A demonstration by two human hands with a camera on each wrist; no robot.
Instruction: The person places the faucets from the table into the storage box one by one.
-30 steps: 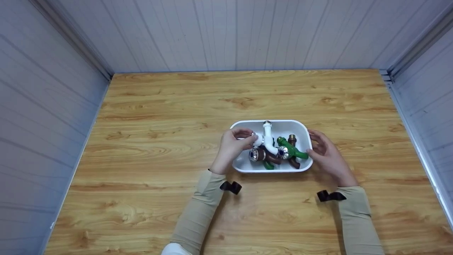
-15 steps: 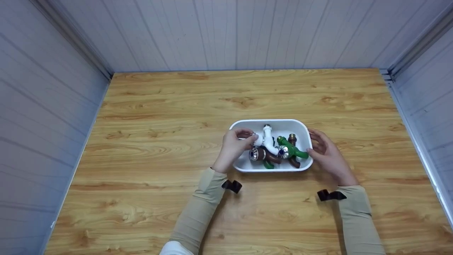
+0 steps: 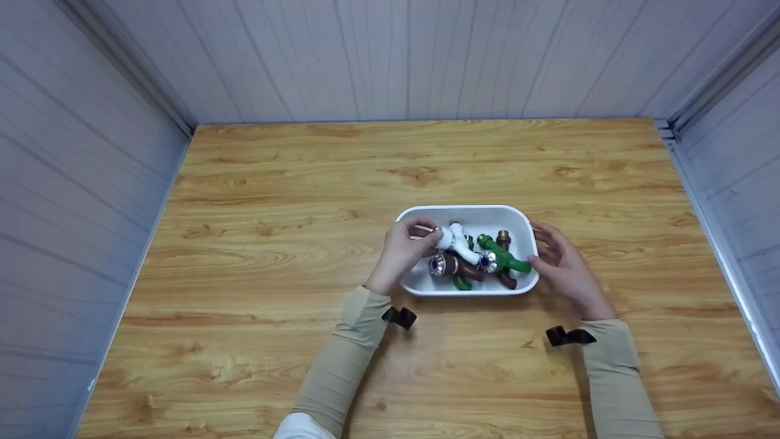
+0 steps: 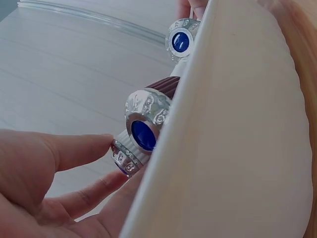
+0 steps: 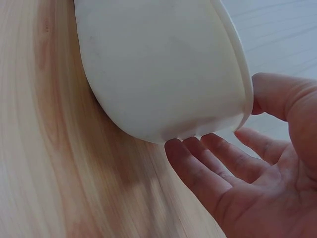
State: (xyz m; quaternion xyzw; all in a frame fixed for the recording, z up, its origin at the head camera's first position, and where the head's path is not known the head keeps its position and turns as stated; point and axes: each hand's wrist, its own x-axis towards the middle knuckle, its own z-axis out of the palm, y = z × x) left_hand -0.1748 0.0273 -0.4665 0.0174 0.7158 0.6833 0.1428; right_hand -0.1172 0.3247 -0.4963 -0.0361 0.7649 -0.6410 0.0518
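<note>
A white plastic tub (image 3: 466,293) holds several taps in the head view. My left hand (image 3: 402,251) reaches over its left end and pinches the ribbed knob of a white tap (image 3: 464,248) between thumb and fingers. That tap lies over a brown tap (image 3: 449,266), whose knob has a blue centre. To its right is a green tap (image 3: 503,261), crossing a second brown tap (image 3: 506,281). At the tub's right end my right hand (image 3: 570,271) holds the wall, thumb at the rim and fingertips against the outside, as the right wrist view shows.
The wood-grain table (image 3: 274,256) spreads around the tub. Pale panel walls (image 3: 378,61) rise at the back and both sides. A green spout (image 3: 462,284) shows partly beneath the upper taps. A black camera mount (image 3: 400,318) sits on the left wrist, another (image 3: 570,336) on the right.
The threaded end of the white tap has swung toward me and slightly left, uncovering more of a green piece beneath. My right hand and the tub have barely moved.
</note>
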